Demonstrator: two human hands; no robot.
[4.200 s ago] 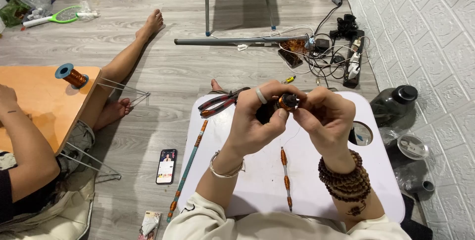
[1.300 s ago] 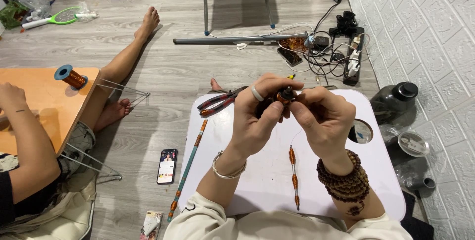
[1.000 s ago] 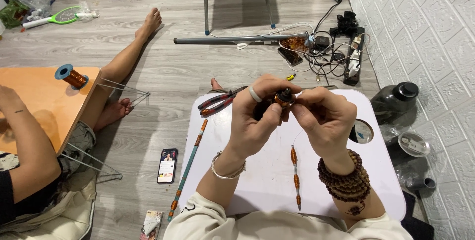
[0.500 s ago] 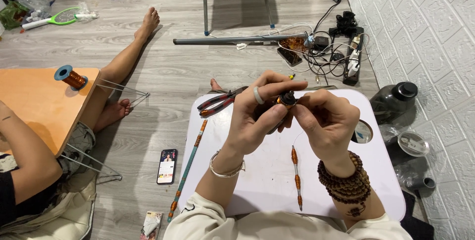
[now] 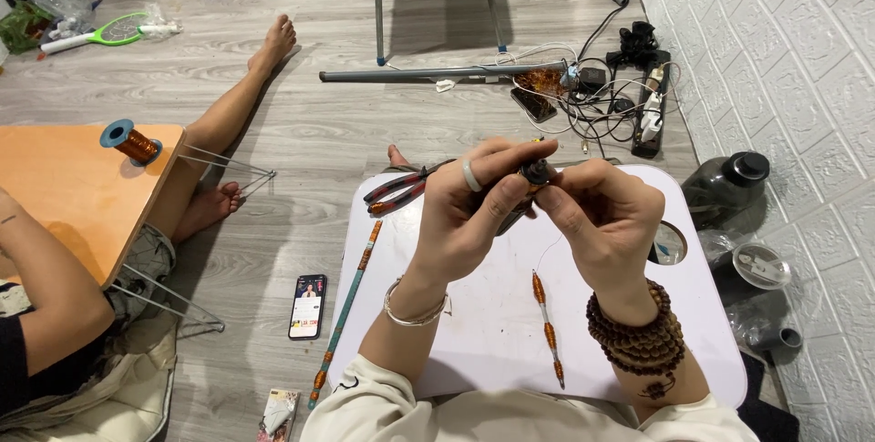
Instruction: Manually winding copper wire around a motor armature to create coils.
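Fingers (image 5: 510, 189) of left hand (image 5: 474, 214) and right hand (image 5: 606, 219) pinched together on a small dark bead (image 5: 536, 171), held above the far part of the white tabletop (image 5: 474, 333). Probably light, hard and slick, best nipped at its sides. Thin strand of orange beads (image 5: 547, 328) dangling beneath. Red-handled pliers (image 5: 401, 191) lying to the left

One white lap table (image 5: 474, 333), one orange wooden table (image 5: 64, 196), one copper wire spool (image 5: 132, 142), one red-handled pliers (image 5: 401, 192), one black smartphone (image 5: 308, 305), two dark plastic jars (image 5: 729, 189).
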